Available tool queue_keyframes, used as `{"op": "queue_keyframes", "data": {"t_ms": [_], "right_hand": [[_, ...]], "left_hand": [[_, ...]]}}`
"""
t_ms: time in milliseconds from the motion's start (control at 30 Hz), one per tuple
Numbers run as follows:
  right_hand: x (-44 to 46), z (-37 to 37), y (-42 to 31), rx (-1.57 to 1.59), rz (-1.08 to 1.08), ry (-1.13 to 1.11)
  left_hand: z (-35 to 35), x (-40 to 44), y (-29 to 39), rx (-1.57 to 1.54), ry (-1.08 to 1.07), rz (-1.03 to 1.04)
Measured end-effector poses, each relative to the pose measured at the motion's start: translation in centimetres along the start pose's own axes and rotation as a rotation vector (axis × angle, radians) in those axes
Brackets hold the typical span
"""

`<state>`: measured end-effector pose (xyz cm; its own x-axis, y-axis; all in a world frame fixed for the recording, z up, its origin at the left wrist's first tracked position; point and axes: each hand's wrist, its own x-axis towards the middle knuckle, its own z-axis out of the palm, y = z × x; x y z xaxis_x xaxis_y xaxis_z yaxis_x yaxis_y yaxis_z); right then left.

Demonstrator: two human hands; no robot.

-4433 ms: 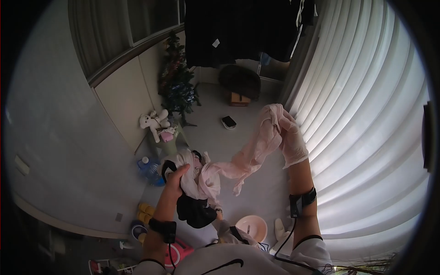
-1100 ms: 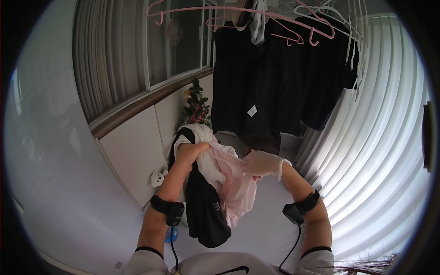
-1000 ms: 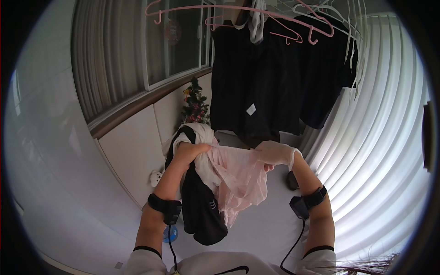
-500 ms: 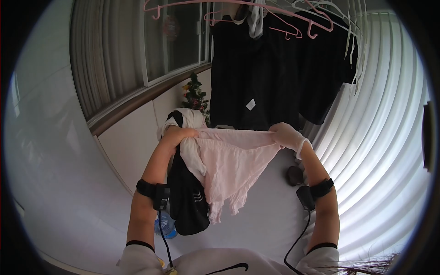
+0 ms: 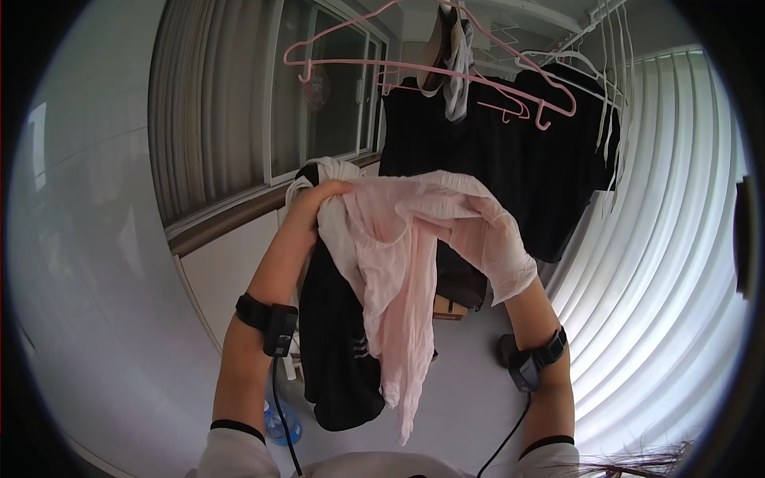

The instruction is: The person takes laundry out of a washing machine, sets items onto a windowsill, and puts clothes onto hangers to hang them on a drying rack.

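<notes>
L hand (image 5: 323, 199) is closed, thumb clamped over the bunched waist area of the pink garment (image 5: 398, 215), w/ the white garment (image 5: 339, 239) and the dark garment (image 5: 339, 342) bundled at the same hand. R hand (image 5: 506, 247) is inside the pink cloth, arm running in thru its open end, so finger spread & any grip: can't tell.

Pink garment is held up in mid-air btwn the two hands, in front of the chest. One part arches over to the R hand, the rest drops in long creased folds nr the middle, ends well above the floor (image 5: 470, 382). The dark garment w/ its pale stripes hangs down on the L, just beside the pink folds.

State so far: pink garment is lifted & partly opened out, but wrinkled, one section wrapped round the R hand, so prob. not fully straightened. White & dark ones are bunched, not spread. None of the three is on a hanger. The pink hanger (image 5: 351, 61) is overhead, apart from the held bundle; black clothes (image 5: 510, 167) hang at the far side, already up.

Also abt: white blinds (image 5: 653, 199) down the R side, window (image 5: 327, 95) far L, blue bottle (image 5: 283, 422) on the floor near L, dk round item (image 5: 504, 350) by the R forearm, small box (image 5: 450, 313) farther off, partly hidden.
</notes>
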<state>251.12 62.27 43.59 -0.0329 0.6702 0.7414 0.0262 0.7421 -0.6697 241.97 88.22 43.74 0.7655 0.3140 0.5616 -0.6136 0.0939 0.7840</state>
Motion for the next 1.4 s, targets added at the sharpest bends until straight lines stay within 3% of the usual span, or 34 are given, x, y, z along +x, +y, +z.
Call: {"op": "queue_keyframes", "data": {"t_ms": [100,167,200,267,433,500,567,667,767,867,967,1133,1233,1300,1333,1400], "right_hand": [[2.7,1.7,-0.9,-0.366,-0.343,-0.082],[4.0,2.7,-2.7,-0.821,-0.426,-0.083],[4.8,3.2,-3.9,-0.822,-0.429,-0.088],[6.6,4.3,-6.0,-1.848,-0.8,-0.263],[11.9,5.5,-8.2,-2.301,-1.118,-0.347],[13.0,6.6,-9.4,-2.471,-1.33,-0.173],[14.8,7.0,-10.2,-2.514,-1.382,-0.094],[16.1,9.1,-11.0,-2.398,-1.129,0.068],[17.4,9.4,-11.3,-2.248,-1.316,0.057],[18.7,8.2,-11.2,-2.316,-1.422,0.018],[19.4,7.1,-10.8,-2.328,-1.289,0.006],[21.9,2.9,-9.9,-2.426,-1.426,0.092],[21.8,1.0,-10.1,-2.428,-1.283,-0.058],[22.1,0.9,-10.2,-2.306,-0.884,0.035],[22.1,1.1,-10.2,-2.304,-0.885,0.035],[21.9,1.5,-10.6,-2.005,-0.689,0.018]], "left_hand": [[1.6,0.4,3.1,-0.03,-0.022,0.16],[2.4,1.5,4.9,-0.067,-0.052,0.193],[2.6,2.3,5.9,-0.104,-0.085,0.222],[2.7,3.4,7.8,-0.139,-0.138,0.258],[2.8,4.8,10.1,-0.125,-0.26,0.36],[3.6,5.8,9.4,-0.129,-0.237,0.482],[3.7,7.2,8.9,-0.111,-0.23,0.516],[4.8,8.7,8.7,-0.061,-0.174,0.525],[5.8,11.1,9.1,-0.07,-0.119,0.514],[7.0,12.6,9.4,-0.145,-0.018,0.548],[7.5,13.0,9.1,-0.109,-0.089,0.595],[7.9,11.6,9.2,-0.006,-0.018,0.468],[7.9,11.6,9.5,0.041,-0.062,0.473],[8.6,10.5,9.5,0.012,-0.05,0.472],[9.1,9.8,9.6,-0.017,-0.04,0.47],[9.2,9.4,9.8,-0.019,-0.079,0.513]]}}
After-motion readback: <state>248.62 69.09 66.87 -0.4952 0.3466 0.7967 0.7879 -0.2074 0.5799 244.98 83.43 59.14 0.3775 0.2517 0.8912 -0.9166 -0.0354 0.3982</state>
